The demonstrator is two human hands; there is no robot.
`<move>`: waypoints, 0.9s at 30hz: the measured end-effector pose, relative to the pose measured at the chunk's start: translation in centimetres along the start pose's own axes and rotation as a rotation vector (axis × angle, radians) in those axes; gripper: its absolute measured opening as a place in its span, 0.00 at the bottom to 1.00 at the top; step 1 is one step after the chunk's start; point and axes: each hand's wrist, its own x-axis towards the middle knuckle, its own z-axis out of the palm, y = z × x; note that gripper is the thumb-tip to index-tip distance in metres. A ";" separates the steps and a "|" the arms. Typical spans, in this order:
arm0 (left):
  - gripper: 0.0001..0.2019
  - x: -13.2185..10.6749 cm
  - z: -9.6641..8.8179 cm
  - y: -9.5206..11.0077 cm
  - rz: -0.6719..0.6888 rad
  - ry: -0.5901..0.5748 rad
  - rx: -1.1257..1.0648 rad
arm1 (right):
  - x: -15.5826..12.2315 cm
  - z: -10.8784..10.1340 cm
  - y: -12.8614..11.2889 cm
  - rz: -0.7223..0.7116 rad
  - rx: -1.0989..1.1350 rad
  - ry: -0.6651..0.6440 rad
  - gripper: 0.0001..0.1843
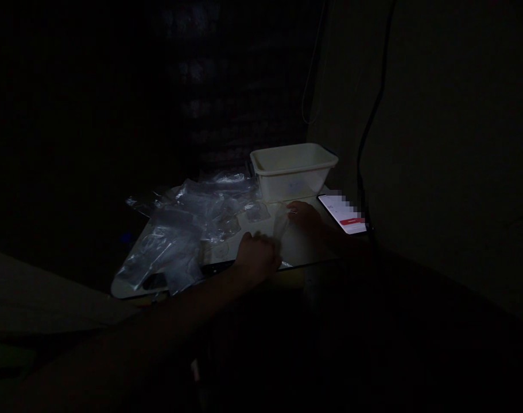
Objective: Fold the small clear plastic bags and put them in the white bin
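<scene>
A small clear plastic bag (281, 222) stretches between my two hands over the white board (304, 246). My left hand (259, 255) is closed at the bag's near end, by the board's front edge. Farther back, my right hand (305, 217) pinches the other end of the bag between thumb and fingers. Dim light hides most of the finger detail. To the left lies a loose heap of clear plastic bags (175, 235). A flat piece of clear plastic (256, 212) rests on the board between that heap and my right hand.
Behind my hands stands a white plastic tub (295, 178). A lit phone (343, 213) lies at the board's right side. A dark cable (367, 132) hangs down past the phone. The surroundings are very dark, with a wall (450, 172) to the right.
</scene>
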 end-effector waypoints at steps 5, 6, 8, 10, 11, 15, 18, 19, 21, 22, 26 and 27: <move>0.22 0.0 -0.6 -0.1 -0.001 -0.021 -0.055 | -0.1 -0.3 -0.3 0.007 -0.047 -0.070 0.16; 0.23 0.0 -0.6 -0.2 -0.006 -0.011 -0.092 | -0.1 -0.3 -0.3 0.001 -0.047 -0.067 0.16; 0.21 0.0 -0.3 -0.7 0.018 0.020 -0.164 | -0.2 -0.3 -0.1 -0.019 -0.040 -0.047 0.15; 0.19 -0.2 0.3 -1.2 0.065 0.047 -0.208 | -0.3 -0.4 0.0 -0.055 -0.048 0.013 0.15; 0.20 -0.3 0.6 -1.3 0.079 0.058 -0.217 | -0.4 -0.5 0.0 -0.081 -0.068 0.051 0.15; 0.27 -0.9 1.9 -1.4 0.119 0.026 -0.178 | -0.7 -1.4 -0.4 -0.181 -0.181 0.116 0.19; 0.28 -1.3 2.1 -1.1 0.158 0.004 -0.141 | -0.9 -1.9 -1.1 -0.254 -0.235 0.076 0.22; 0.28 -1.4 2.1 -1.0 0.166 0.006 -0.129 | -1.0 -1.9 -1.3 -0.280 -0.250 0.054 0.24; 0.28 -1.6 2.1 -1.0 0.184 0.007 -0.108 | -1.4 -1.8 -1.9 -0.330 -0.274 0.014 0.27; 0.28 -1.8 2.1 -1.0 0.194 0.002 -0.100 | -1.6 -1.6 -2.2 -0.349 -0.286 0.002 0.29; 0.28 -2.2 2.3 -1.0 0.239 -0.035 -0.080 | -2.2 -0.7 -2.8 -0.381 -0.350 -0.027 0.36; 0.28 -2.3 2.3 -1.0 0.247 -0.043 -0.078 | -2.3 -0.5 -2.8 -0.378 -0.363 -0.036 0.37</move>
